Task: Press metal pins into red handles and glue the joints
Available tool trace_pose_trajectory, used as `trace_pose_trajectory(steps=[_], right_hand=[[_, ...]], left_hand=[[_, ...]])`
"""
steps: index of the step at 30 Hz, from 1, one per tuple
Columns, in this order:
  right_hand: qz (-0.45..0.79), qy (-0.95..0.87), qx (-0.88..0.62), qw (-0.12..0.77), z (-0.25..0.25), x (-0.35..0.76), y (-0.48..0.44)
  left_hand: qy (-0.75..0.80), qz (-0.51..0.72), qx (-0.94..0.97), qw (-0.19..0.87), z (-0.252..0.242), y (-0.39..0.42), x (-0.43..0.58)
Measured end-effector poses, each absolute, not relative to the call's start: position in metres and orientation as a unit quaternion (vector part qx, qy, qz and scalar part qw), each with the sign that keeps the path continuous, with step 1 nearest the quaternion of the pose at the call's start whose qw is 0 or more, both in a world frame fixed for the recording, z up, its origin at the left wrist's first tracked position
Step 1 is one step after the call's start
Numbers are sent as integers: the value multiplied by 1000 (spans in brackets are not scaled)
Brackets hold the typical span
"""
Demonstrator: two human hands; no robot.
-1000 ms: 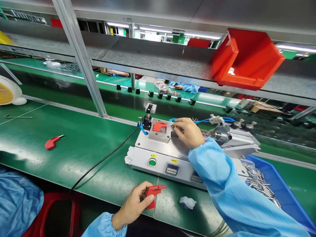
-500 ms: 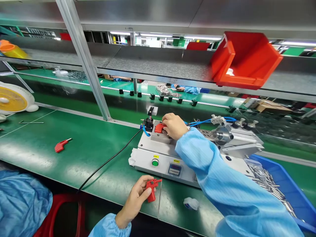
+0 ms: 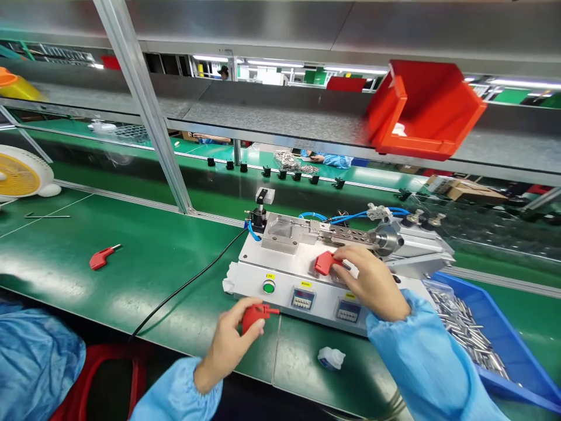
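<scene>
My left hand (image 3: 225, 345) is closed on a red plastic handle piece (image 3: 252, 318) with a thin stem pointing right, low over the bench's front edge. Between the fingertips of my right hand (image 3: 372, 280) is another red plastic handle piece (image 3: 323, 263), angled, with a metal pin showing at its right end. That hand is over the front of a bench-top press machine (image 3: 254, 272). Behind it, the machine's metal fixture block (image 3: 279, 233) shows a bare recess. A third red handle piece with a metal pin (image 3: 101, 258) lies on the green bench to the left.
A blue bin (image 3: 511, 339) of metal pins (image 3: 468, 333) stands at right. A small white bottle-like item (image 3: 331, 358) lies before the machine. A black cable (image 3: 188, 286) crosses the bench. Overhead, a shelf (image 3: 272, 111) carries a red bin (image 3: 425, 111). Someone's blue sleeve (image 3: 39, 356) is at left.
My right hand has drawn back from the fixture block toward me and right, bringing the red handle piece out. My left hand has turned its piece and shifted slightly left and up.
</scene>
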State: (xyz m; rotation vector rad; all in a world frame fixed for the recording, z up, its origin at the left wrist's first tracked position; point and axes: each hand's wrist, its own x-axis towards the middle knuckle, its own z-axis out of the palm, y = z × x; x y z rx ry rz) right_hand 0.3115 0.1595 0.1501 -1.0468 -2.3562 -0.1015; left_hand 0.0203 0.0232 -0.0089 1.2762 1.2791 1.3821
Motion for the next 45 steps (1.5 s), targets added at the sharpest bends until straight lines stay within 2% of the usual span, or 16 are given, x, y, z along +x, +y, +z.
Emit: trace_pose_trajectory(steps=[5,7,12,14,18,26,32,35,41,45], right_hand=[[-24,-857,-421,297,130,324,147],[-35,-846,-422,325,127,326,137],[-36,-825,-424,371,121,339,98],[-30,-818,-436,375,119,346,84],[-19,-803,-458,380,117,361,68],[-38,-789,-463,403,109,371,62],[-68,-758,-492,423,102,379,63],[-71,-739,-517,427,94,384,68],[-50,-728,-546,412,79,384,61],[-3,-710,-557,431,77,391,55]], left_hand=[[461,530,699,133,95,95,2],[465,485,740,30,133,131,6],[584,220,779,-58,178,191,28],[599,170,779,-71,180,197,35],[606,146,777,-87,176,197,41],[604,157,772,-119,169,191,41],[537,284,781,-147,142,185,26],[513,308,790,-135,137,179,15],[376,410,821,-128,107,118,3],[381,368,840,-116,66,85,-1]])
